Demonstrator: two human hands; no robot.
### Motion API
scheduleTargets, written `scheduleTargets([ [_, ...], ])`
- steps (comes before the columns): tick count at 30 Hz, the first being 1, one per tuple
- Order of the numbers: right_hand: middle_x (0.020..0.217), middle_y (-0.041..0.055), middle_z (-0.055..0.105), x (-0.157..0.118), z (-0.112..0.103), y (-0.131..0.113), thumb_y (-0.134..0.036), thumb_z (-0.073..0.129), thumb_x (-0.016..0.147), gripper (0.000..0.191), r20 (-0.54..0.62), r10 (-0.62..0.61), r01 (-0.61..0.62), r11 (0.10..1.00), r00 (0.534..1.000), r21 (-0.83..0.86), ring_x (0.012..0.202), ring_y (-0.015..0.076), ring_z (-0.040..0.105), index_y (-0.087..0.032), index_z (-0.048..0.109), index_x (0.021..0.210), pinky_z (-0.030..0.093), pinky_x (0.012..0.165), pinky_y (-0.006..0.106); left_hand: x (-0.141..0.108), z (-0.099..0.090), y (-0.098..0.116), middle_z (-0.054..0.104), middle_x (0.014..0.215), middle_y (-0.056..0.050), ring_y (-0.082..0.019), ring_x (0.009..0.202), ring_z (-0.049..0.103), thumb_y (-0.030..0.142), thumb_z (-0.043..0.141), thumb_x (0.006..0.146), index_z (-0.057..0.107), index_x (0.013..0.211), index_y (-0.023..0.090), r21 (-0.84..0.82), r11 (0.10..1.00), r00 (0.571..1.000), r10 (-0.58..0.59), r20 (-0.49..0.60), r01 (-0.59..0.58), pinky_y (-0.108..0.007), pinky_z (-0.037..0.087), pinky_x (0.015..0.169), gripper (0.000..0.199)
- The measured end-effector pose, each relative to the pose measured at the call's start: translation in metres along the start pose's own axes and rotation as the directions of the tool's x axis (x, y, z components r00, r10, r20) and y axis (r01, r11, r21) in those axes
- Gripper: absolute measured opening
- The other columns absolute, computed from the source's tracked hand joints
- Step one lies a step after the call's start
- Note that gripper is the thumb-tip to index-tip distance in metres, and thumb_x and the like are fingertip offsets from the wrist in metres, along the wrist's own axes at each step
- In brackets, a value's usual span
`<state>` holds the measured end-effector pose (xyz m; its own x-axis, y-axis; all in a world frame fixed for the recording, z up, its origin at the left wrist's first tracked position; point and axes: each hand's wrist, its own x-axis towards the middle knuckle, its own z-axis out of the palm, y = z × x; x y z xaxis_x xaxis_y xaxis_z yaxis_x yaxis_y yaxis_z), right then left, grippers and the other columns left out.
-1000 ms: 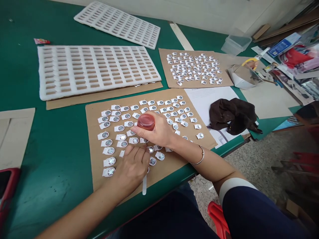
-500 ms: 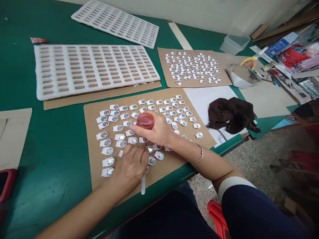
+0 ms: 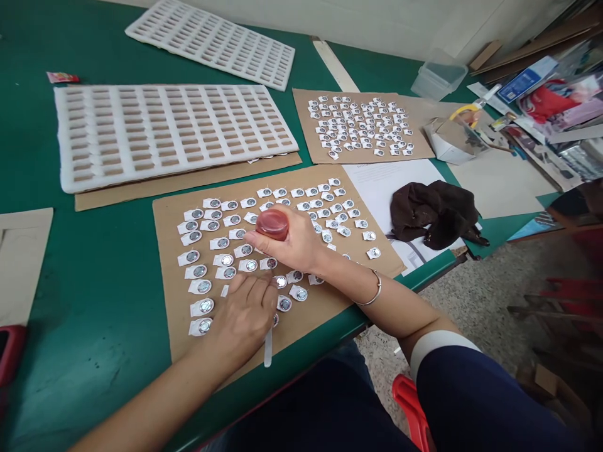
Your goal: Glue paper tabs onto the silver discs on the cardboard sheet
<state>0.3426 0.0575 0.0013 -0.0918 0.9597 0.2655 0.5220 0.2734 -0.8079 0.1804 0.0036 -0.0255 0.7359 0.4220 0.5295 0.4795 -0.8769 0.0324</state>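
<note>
Right hand [image 3: 299, 242]: fingers clamped on red object [image 3: 272, 225] | Left hand [image 3: 247, 314]: fingers bunched near silver disc [image 3: 284, 304], tips hidden | Pose unchanged; work stays local

Shows green across the worktop [image 3: 110, 270]; bears a near cardboard sheet [image 3: 183, 345], a white slotted tray [image 3: 210, 39] toward the wall, a small red packet [image 3: 62, 77] at far left.

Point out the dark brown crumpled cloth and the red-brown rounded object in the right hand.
Dark brown crumpled cloth [image 3: 445, 213]: head view, on its folded right part.
Red-brown rounded object [image 3: 272, 225]: head view, on its smooth top.
</note>
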Motion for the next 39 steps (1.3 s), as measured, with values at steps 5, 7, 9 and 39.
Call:
scheduleTargets([
  [5, 0.087, 0.0002, 0.067, 0.001, 0.0, 0.002, -0.053, 0.065, 0.079, 0.032, 0.006, -0.019, 0.019, 0.999, 1.0, -0.028, 0.076, 0.0153, 0.061, -0.022, 0.061, 0.089, 0.046, 0.072, 0.03, -0.001, 0.0, 0.0, 0.067, 0.086, -0.019, -0.026, 0.078, 0.064, -0.002, 0.047, 0.083, 0.061, 0.087, 0.003, -0.038, 0.999, 1.0, -0.012, 0.004, 0.012, -0.04, 0.049, 0.067, 0.016],
  [7, 0.088, 0.0003, 0.067, 0.001, 0.0, 0.002, -0.051, 0.065, 0.08, 0.031, 0.007, -0.032, 0.032, 0.999, 0.999, -0.035, 0.078, 0.0154, 0.062, -0.022, 0.061, 0.09, 0.046, 0.072, 0.03, -0.002, 0.0, -0.001, 0.067, 0.086, -0.018, -0.026, 0.079, 0.065, -0.001, 0.046, 0.083, 0.062, 0.088, 0.004, -0.052, 0.998, 1.0, -0.023, 0.003, 0.023, -0.04, 0.049, 0.067, 0.017],
  [9, 0.088, 0.0005, 0.067, 0.0, 0.0, 0.002, -0.051, 0.064, 0.08, 0.031, 0.007, -0.044, 0.044, 0.998, 0.999, -0.044, 0.079, 0.0155, 0.062, -0.022, 0.06, 0.09, 0.046, 0.072, 0.03, -0.003, 0.001, -0.001, 0.067, 0.086, -0.017, -0.026, 0.079, 0.065, -0.001, 0.045, 0.084, 0.062, 0.09, 0.005, -0.066, 0.997, 0.999, -0.038, 0.004, 0.039, -0.039, 0.049, 0.067, 0.018],
  [39, 0.089, 0.0017, 0.067, -0.008, -0.009, -0.017, -0.056, 0.064, 0.079, 0.04, 0.087, -0.076, 0.09, 0.982, 0.993, -0.165, 0.08, 0.0166, 0.06, -0.02, 0.062, 0.095, 0.045, 0.074, 0.031, 0.016, -0.017, -0.03, 0.07, 0.071, 0.0, -0.019, 0.065, 0.064, 0.032, 0.053, 0.086, 0.068, 0.077, 0.022, -0.404, 0.665, 0.773, -0.479, 0.416, 0.629, -0.029, 0.046, 0.059, 0.021],
])
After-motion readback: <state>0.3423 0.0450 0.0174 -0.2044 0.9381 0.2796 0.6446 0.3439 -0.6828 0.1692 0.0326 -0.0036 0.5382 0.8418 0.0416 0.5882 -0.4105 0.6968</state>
